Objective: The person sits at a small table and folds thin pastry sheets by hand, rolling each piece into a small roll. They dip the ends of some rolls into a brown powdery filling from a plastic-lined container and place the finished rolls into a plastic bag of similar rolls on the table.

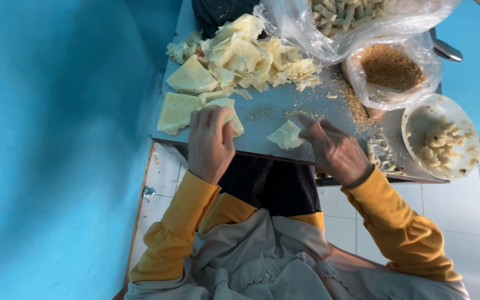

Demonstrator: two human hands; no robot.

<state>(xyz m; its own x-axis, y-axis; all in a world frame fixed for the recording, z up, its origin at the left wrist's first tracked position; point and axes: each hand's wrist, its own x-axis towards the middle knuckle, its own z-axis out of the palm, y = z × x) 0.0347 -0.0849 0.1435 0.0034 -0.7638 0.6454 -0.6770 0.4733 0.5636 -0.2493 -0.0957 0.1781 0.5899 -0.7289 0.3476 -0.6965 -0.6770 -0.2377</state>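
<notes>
**Wrapper piece under the right fingers, left hand on the stack**

The person sits at a grey metal table (262,119). The right hand (334,150) lies flat, fingers spread and extended, fingertips pressing a small folded pale wrapper piece (286,135) near the table's front edge; nothing is gripped, only pinned down. The left hand (211,141) is curled loosely, fingers bent over the corner of a flat wrapper sheet (176,111) at the left edge; whether it actually pinches the sheet cannot be told.

Behind them lies a heap of torn wrappers (245,55). To the right are a clear bag of brown crumbs (391,69), a bag of rolled pieces (345,14) and a white bowl (418,119) with lumpy filling.

Judged step: folding or sealing the small piece. The next move likely calls for a pinch grip on its edge, with light pressure, since the sheet looks thin and tearable.
</notes>
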